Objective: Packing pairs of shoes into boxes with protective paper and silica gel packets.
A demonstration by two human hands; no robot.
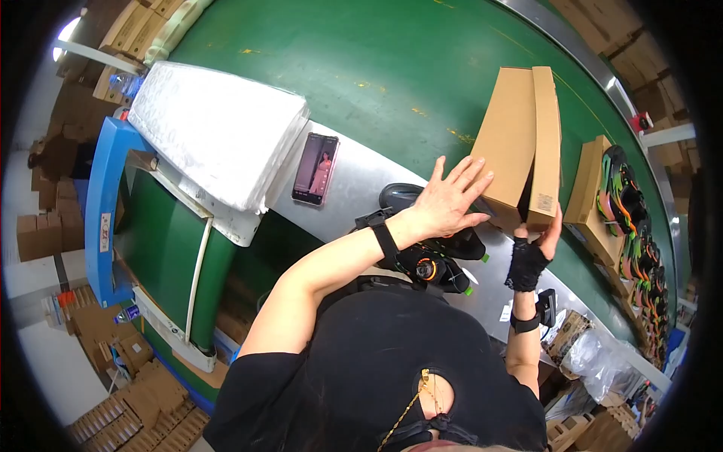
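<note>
A brown cardboard shoebox (503,124) stands on the green belt in front of me, its lid-like long flap (545,128) on the right, with a dark gap at its near end. My left hand (450,202) is spread flat by the near left edge of the box, its fingertips touching or just over the cardboard. In a black fingerless glove, my right hand (533,252) grips the near right corner, thumb and fingers on either side. Black shoes (444,267) with orange and green details lie below my left hand, partly hidden by my wrist.
Left of my hands, a phone (315,169) lies on the metal edge beside a stack of white wrapping sheets (218,128). An open carton (587,184) and a row of colourful shoes (640,256) stand at the right. A blue machine frame (105,211) rises at the far left.
</note>
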